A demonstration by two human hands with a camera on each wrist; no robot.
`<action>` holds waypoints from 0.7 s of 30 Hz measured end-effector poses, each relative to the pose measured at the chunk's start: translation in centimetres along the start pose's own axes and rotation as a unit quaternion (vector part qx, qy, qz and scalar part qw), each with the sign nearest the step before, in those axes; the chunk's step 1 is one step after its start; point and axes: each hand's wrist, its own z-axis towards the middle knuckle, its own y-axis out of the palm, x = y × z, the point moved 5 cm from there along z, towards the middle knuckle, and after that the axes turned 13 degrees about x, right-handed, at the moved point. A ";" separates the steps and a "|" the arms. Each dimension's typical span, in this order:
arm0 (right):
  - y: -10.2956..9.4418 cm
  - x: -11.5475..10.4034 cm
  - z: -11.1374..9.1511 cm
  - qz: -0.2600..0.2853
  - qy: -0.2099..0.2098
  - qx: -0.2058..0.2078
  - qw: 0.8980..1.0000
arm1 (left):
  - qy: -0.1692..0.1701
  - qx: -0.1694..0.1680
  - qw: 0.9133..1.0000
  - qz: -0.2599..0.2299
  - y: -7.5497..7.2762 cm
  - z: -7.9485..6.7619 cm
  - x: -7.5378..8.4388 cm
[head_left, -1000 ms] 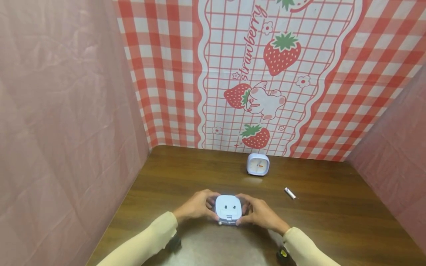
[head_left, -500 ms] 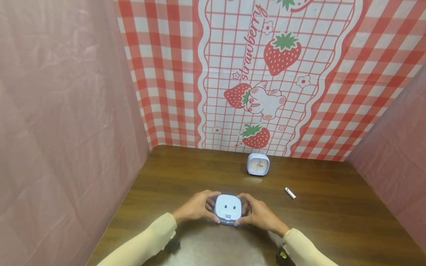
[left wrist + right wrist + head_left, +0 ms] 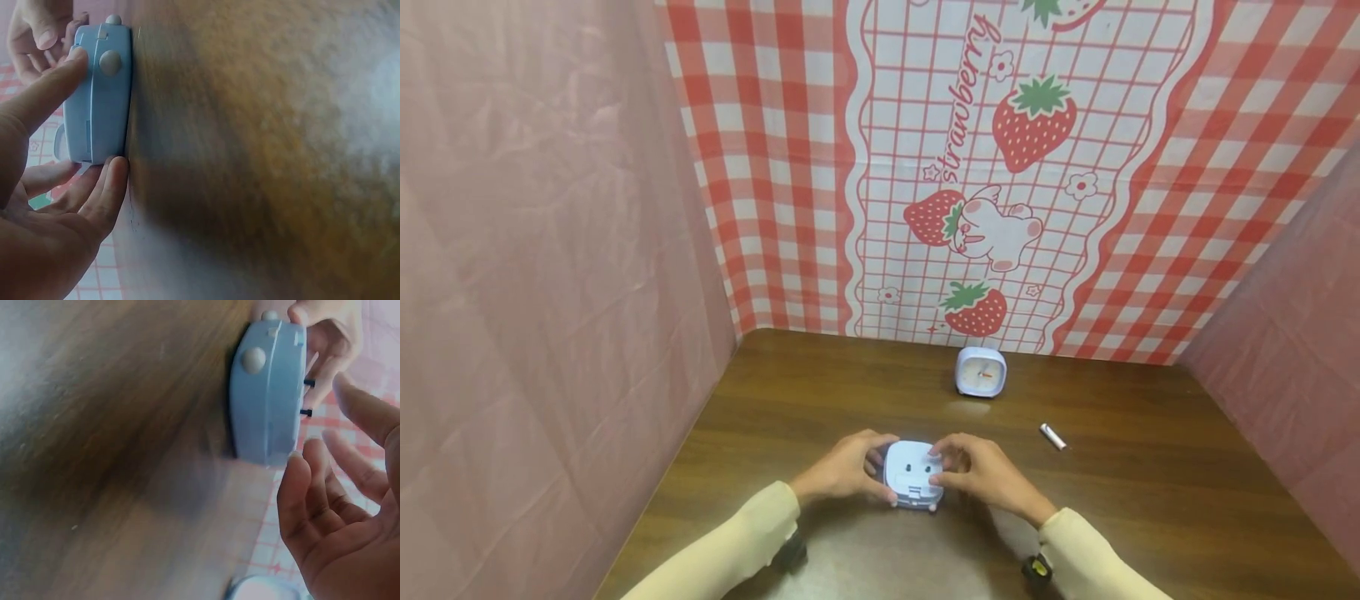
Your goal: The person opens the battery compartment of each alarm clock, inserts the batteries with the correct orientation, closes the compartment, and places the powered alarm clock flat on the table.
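A pale blue alarm clock (image 3: 913, 482) lies face down on the wooden table, its back with two small black knobs turned up. My left hand (image 3: 850, 467) grips it by the left side; in the left wrist view the thumb presses near one round foot (image 3: 110, 63) and the fingers sit against the opposite end. Over the clock's right edge hovers my right hand (image 3: 985, 473), holding nothing. The right wrist view shows that hand's fingers loosely bent and thumb apart, near the black knobs (image 3: 308, 412) on the clock's back (image 3: 265, 406).
Behind the hands, a second lavender clock (image 3: 981, 372) stands upright, facing this way. A white battery (image 3: 1053, 436) lies on the table (image 3: 1150, 467) to the right. A strawberry-print cloth (image 3: 977, 208) hangs at the back, with pink cloth (image 3: 550, 292) at both sides.
My right hand has let go of the clock's right side and lifted its fingers and thumb over the edge. The left hand keeps its grip, and the clock stays in place.
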 end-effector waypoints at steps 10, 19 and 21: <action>1.4 -3.0 -0.3 -0.142 -0.145 0.013 0.979 | 0.003 0.005 0.999 0.035 0.4 0.2 0.0; 2.3 -4.6 -0.7 -0.223 -0.187 0.021 0.956 | -0.001 0.019 0.999 0.029 0.6 0.4 0.0; 2.5 -4.8 -0.6 -0.233 -0.200 0.020 0.952 | 0.001 0.020 0.999 0.030 0.6 0.5 0.1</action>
